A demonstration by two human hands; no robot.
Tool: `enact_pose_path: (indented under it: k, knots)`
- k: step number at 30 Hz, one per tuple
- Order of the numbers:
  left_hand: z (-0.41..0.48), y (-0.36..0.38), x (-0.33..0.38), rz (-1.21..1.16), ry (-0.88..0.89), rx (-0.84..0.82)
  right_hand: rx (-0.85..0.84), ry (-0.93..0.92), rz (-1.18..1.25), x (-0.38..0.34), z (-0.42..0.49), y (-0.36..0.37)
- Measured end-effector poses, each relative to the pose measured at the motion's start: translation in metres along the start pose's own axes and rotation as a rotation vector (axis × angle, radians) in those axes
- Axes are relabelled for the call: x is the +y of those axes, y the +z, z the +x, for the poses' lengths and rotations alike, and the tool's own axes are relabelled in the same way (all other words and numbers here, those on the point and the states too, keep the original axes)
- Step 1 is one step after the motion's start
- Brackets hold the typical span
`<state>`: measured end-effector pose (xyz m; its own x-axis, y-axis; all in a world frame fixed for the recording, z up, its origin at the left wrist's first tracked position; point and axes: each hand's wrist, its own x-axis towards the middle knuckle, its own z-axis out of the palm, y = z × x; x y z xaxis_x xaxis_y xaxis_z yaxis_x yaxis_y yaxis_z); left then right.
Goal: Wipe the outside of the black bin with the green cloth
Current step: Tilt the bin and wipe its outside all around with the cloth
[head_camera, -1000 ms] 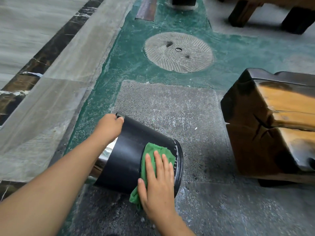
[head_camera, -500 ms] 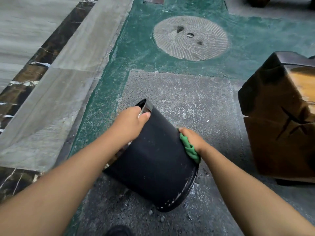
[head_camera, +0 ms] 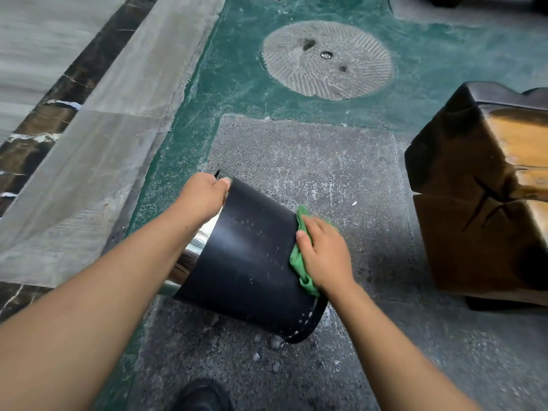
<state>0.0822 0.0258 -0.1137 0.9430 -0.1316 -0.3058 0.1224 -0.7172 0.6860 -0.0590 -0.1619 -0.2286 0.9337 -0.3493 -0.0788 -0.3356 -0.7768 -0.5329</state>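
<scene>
The black bin (head_camera: 249,256) lies tilted on the grey stone floor, its open rim to the left and its base toward the lower right. Small white droplets speckle its wall. My left hand (head_camera: 204,197) grips the rim at the upper left and holds the bin steady. My right hand (head_camera: 323,253) presses the green cloth (head_camera: 300,264) flat against the bin's right side. Most of the cloth is hidden under my palm; only its left edge and top corner show.
A large dark wooden block seat (head_camera: 486,197) stands close on the right. A round grooved millstone (head_camera: 326,59) is set in the green floor beyond the bin. Pale stone slabs (head_camera: 98,137) run along the left. My black shoe (head_camera: 201,396) shows at the bottom.
My right hand slid the cloth from the bin's near face round to its right side, then down it. The bin rolled slightly under my left hand.
</scene>
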Motion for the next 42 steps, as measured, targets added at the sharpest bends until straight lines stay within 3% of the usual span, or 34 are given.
enact_pose_path:
  k: [6, 11, 20, 27, 31, 34, 37, 42]
  knots:
    - [0.006, 0.004, 0.006, -0.072, -0.072, 0.007, 0.217, 0.060, -0.069, -0.016, -0.075, 0.020]
    - [0.016, 0.003, -0.001, -0.107, -0.125, 0.018, 0.265, 0.007, -0.110, -0.030, -0.126, 0.048]
    - [0.013, -0.001, -0.018, 0.035, -0.095, 0.058, 0.310, 0.009, -0.103, -0.032, -0.090, 0.031]
    - [0.003, -0.003, -0.023, 0.187, 0.103, 0.062, 0.030, 0.111, -0.053, -0.022, -0.012, 0.003]
    - [-0.006, -0.002, -0.024, 0.223, 0.303, 0.035, -0.143, 0.224, 0.160, -0.004, 0.016, -0.008]
    - [-0.014, 0.001, -0.015, 0.186, 0.413, -0.093, -0.233, 0.368, 0.338, 0.012, 0.015, -0.018]
    - [-0.025, 0.008, 0.000, 0.195, 0.510, -0.240, -0.150, 0.508, 0.503, 0.026, -0.005, -0.016]
    - [-0.036, 0.021, 0.022, 0.292, 0.685, -0.316, 0.012, 0.592, 0.685, 0.040, -0.040, -0.006]
